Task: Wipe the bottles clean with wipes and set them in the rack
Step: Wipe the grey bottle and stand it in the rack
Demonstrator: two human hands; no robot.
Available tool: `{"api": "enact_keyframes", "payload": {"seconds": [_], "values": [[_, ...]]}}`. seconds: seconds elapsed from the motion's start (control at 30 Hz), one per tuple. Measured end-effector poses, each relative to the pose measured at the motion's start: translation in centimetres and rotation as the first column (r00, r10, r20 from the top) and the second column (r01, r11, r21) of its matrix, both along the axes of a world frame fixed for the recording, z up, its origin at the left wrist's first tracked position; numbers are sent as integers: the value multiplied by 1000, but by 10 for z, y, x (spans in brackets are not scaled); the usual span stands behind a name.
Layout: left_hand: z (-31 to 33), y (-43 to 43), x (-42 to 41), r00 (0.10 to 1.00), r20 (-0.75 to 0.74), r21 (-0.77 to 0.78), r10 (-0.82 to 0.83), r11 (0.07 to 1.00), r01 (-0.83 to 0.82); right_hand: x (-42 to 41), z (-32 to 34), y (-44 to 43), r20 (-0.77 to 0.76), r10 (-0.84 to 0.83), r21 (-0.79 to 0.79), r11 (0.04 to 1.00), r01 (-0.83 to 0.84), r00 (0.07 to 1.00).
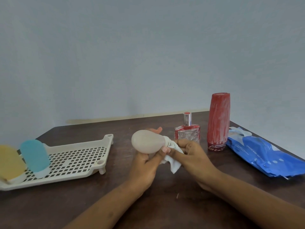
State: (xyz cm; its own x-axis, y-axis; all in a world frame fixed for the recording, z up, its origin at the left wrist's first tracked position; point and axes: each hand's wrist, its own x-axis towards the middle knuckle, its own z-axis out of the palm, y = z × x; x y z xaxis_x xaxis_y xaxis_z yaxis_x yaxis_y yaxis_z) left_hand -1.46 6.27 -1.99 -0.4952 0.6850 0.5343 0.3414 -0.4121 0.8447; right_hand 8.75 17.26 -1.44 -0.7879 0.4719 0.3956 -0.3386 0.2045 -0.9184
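Note:
My left hand grips a pale pink squeeze bottle above the table's middle, its cap end pointing right. My right hand pinches a white wipe around that cap end. In the cream perforated rack at the left stand a blue squeeze bottle and a yellow one, both cap down. A small glass perfume bottle with red trim and a tall red bottle, standing upside down, are on the table behind my right hand.
A blue pack of wet wipes lies at the table's right edge. The dark wooden table ends against a pale wall at the back. The rack's right half holds nothing.

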Motion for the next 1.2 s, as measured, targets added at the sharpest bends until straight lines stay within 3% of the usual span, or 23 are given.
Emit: {"api": "enact_keyframes", "payload": {"seconds": [0.23, 0.5, 0.67, 0.8, 0.9, 1.2], "values": [[-1, 1, -11, 995, 68, -32, 79, 997, -77, -1, -4, 6, -2, -44, 24, 999, 44, 999], [10, -10, -12, 958, -48, -129, 283, 949, -287, 2, -5, 4, 13, -98, 81, 992, 96, 995], [21, -22, -16, 856, -177, -146, 485, 848, -510, 2, -1, -2, 105, -196, 217, 961, 170, 975], [41, -41, -27, 788, -129, -81, 602, 786, -613, -7, -1, -13, 147, -215, 397, 907, 141, 966], [56, -68, -44, 734, -88, -123, 674, 724, -679, -23, 1, -26, 161, -215, 500, 859, 108, 963], [43, -138, -98, 595, -92, -356, 799, 531, -769, -102, 9, -65, 135, -178, 502, 860, 87, 975]]}}
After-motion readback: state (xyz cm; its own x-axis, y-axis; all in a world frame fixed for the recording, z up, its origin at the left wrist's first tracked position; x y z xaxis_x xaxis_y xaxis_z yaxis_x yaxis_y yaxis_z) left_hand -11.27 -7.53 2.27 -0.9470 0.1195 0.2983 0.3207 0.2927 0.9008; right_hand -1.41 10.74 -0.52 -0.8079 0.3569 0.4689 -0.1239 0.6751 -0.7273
